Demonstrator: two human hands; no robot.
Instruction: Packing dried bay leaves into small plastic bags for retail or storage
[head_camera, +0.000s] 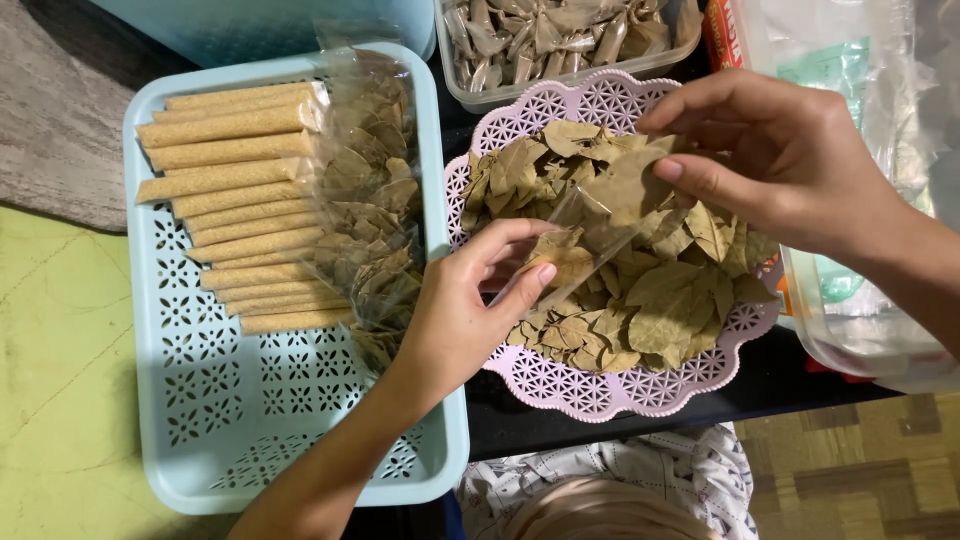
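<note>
**Inspector:** Position of the hands?

**Assistant:** The left hand (470, 310) reaches over the right edge of the pale blue tray (150, 420); thumb and fingers are pinched closed on the lower end of a small clear bag (585, 235). The right hand (780, 160) holds the bag's upper end, fingertips closed on a dried leaf (625, 180) at its mouth.

**Inspector:** Where does the bag sit?

**Assistant:** It is held tilted above the centre of the pink openwork basket (600, 385), over a heap of loose dried leaves (660, 300).

**Inspector:** The tray's contents?

**Assistant:** Tan sticks of packed goods (240, 200) lie stacked along its left side, and filled leaf packets (370, 200) lie along the right edge. A clear tub (560, 40) stands beyond the basket's far edge.
</note>
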